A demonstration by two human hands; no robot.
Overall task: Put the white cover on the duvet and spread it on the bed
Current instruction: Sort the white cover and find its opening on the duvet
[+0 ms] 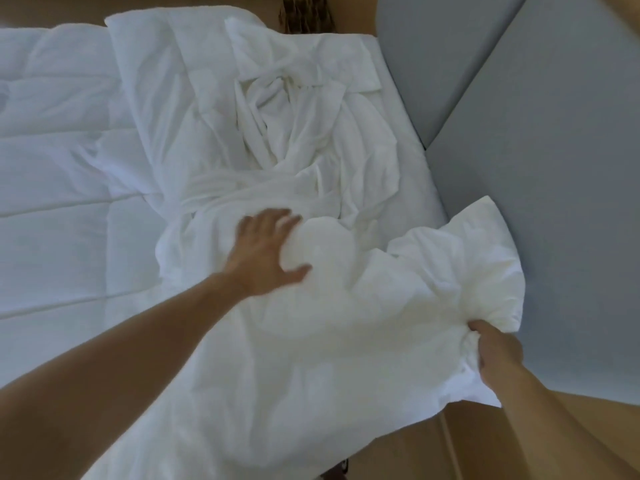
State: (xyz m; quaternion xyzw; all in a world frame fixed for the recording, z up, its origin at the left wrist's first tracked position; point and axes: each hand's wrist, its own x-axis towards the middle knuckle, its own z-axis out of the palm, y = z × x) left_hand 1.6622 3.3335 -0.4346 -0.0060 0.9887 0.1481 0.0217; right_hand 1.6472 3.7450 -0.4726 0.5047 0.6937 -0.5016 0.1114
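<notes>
**One corner held fast, the filling pressed home**

Head view: my right hand (496,353) grips a bunched corner of the white cover (446,271), fingers curled tight into the cloth so it cannot slide off the bed (412,174). My left hand (266,252) lies with fingers spread flat on the puffy bulge, seating the padding inside, I judge. The quilted duvet (52,161) stretches left of those fingers. Beyond them the cover lies crumpled.

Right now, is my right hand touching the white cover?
Touching. The head view shows the right hand with its fingers curled into a bunched corner of the white cover, and the fabric gathers into folds at the grip.
</notes>
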